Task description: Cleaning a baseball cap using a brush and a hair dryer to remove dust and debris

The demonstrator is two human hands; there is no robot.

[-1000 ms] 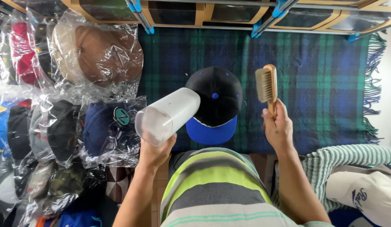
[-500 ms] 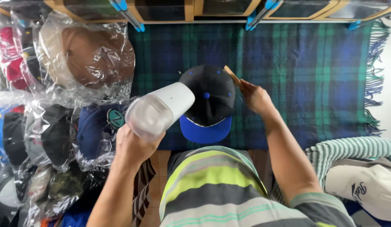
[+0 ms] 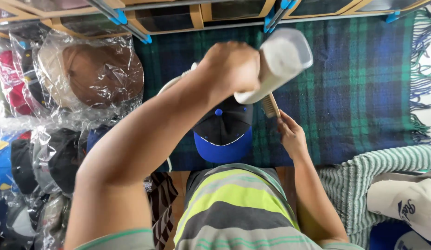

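Note:
A black cap with a blue brim (image 3: 223, 134) lies on a green and blue plaid blanket (image 3: 345, 92). My right hand (image 3: 292, 134) grips a wooden-handled brush (image 3: 270, 105) at the cap's right side, bristles against the crown. My left hand (image 3: 231, 67) is raised high over the cap, holding a white cylindrical appliance with a clear end (image 3: 278, 62). My left forearm crosses the view and hides the cap's left part.
Several caps in clear plastic bags (image 3: 92, 76) are stacked at the left. A wooden shelf with blue clips (image 3: 187, 16) runs along the top. A striped green towel (image 3: 363, 176) and a white cap (image 3: 407, 203) lie at the right.
My left hand swung the white appliance from the cap's left side up and across to above its right. The brush moved down onto the cap's right side.

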